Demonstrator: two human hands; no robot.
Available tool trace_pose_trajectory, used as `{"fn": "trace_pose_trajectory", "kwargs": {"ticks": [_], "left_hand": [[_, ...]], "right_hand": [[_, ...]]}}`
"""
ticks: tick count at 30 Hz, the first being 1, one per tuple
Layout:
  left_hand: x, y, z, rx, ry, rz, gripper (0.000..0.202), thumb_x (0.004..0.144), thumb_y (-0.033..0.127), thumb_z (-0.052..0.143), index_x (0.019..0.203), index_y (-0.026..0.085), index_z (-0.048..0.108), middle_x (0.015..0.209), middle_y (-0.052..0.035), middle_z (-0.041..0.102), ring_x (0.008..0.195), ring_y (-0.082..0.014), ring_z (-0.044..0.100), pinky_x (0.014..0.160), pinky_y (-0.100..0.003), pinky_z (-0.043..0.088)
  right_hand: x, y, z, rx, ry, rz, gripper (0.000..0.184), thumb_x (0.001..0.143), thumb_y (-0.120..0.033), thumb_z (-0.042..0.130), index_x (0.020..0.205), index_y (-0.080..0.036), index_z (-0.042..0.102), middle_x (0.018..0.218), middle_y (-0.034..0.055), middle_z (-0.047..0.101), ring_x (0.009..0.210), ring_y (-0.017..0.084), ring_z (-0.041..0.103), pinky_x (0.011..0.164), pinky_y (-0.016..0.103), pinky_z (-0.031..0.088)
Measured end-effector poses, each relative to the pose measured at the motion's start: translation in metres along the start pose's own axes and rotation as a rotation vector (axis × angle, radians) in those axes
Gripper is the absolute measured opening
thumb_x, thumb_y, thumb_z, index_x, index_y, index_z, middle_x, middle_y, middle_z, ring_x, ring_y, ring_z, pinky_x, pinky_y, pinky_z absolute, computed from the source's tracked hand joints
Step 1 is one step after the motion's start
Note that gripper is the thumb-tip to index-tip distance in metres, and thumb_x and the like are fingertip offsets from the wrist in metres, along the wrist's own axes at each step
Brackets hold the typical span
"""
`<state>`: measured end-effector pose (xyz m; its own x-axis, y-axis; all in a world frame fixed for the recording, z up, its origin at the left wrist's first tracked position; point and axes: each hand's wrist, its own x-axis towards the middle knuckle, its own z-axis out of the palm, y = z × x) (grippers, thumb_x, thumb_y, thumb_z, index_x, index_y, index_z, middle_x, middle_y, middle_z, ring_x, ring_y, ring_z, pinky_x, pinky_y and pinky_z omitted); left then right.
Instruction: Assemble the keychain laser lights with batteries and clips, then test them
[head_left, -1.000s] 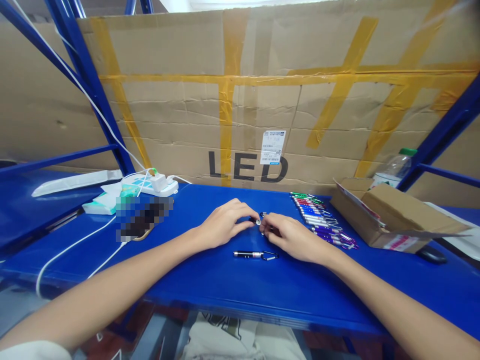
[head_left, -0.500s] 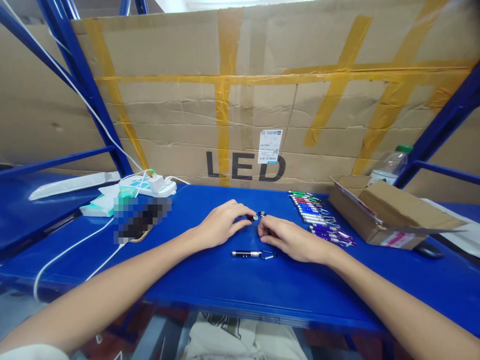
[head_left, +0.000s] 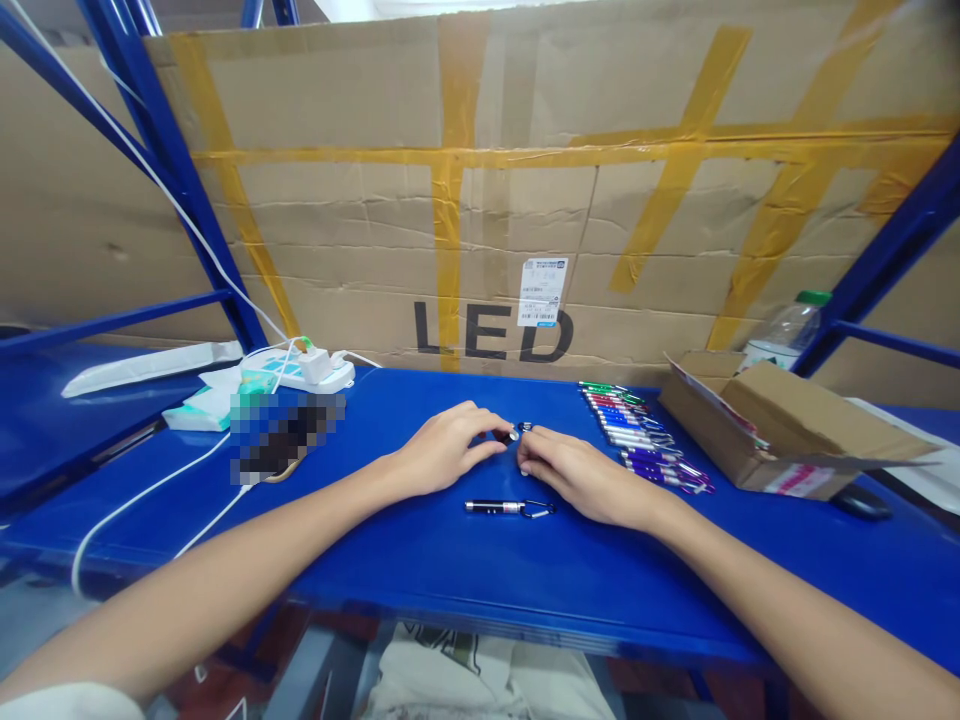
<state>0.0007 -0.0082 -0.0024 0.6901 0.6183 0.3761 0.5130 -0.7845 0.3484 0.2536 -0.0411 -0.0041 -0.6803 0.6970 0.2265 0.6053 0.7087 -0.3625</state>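
Note:
My left hand (head_left: 446,448) is closed in a pinch on a short black tube with a silver end (head_left: 509,437); most of the tube is hidden by the fingers. Just to its right, my right hand (head_left: 577,472) has its fingers curled together, with a tiny pale spot at the fingertips that I cannot make out. A small dark metal piece (head_left: 526,427) lies beyond the right fingertips. Nearer to me on the blue table (head_left: 420,570) lies a black keychain penlight (head_left: 495,507) with a carabiner clip at its right end.
Several penlights (head_left: 622,415) in green, red, blue, silver and purple lie in a row at right, beside an open cardboard box (head_left: 780,425). A black mouse (head_left: 862,502) sits by the box. At left are a phone (head_left: 285,445), a power strip (head_left: 315,372) and white cables.
Both hands stay almost where they were, fingertips close together. The right fingers have shifted slightly, and a tiny pale spot now shows under them. The whole view has moved a little.

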Motion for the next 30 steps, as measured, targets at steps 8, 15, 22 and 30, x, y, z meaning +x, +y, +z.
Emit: {"fn": "trace_pose_trajectory", "kwargs": {"ticks": [8,15,22,30], "left_hand": [[0.0004,-0.0012,0.0011,-0.009,-0.024,-0.016,0.024,0.105,0.026,0.066,0.129,0.024,0.071,0.125,-0.0032,0.077,0.111,-0.0230,0.065,0.097,-0.037,0.050],[0.0004,-0.0021,0.0009,0.007,-0.022,-0.017,0.025,0.106,0.027,0.066,0.130,0.025,0.070,0.126,-0.0027,0.077,0.110,-0.0230,0.066,0.096,-0.037,0.051],[0.0003,-0.0020,0.0018,0.012,-0.028,-0.008,0.023,0.105,0.027,0.066,0.127,0.024,0.071,0.125,-0.0028,0.077,0.111,-0.0236,0.065,0.097,-0.038,0.051],[-0.0007,0.0014,-0.0008,0.032,-0.060,0.018,0.022,0.107,0.028,0.064,0.127,0.024,0.071,0.119,-0.0035,0.077,0.109,-0.0240,0.064,0.094,-0.037,0.050]], "right_hand": [[0.0005,0.0004,-0.0023,0.023,-0.003,0.046,0.010,0.107,-0.018,0.055,0.099,-0.023,0.059,0.105,0.0057,0.066,0.094,0.023,0.065,0.085,0.037,0.050],[0.0028,0.0001,-0.0052,0.019,-0.031,0.057,0.009,0.106,-0.019,0.058,0.098,-0.023,0.060,0.104,0.0057,0.067,0.094,0.023,0.064,0.084,0.035,0.049],[-0.0021,0.0018,-0.0028,0.023,0.002,0.053,0.011,0.109,-0.023,0.052,0.099,-0.023,0.056,0.104,0.0060,0.066,0.091,0.023,0.063,0.083,0.035,0.048],[0.0039,-0.0036,-0.0025,0.131,0.273,0.041,0.010,0.112,-0.030,0.050,0.111,-0.024,0.058,0.105,0.0052,0.072,0.090,0.021,0.065,0.083,0.034,0.050]]}}
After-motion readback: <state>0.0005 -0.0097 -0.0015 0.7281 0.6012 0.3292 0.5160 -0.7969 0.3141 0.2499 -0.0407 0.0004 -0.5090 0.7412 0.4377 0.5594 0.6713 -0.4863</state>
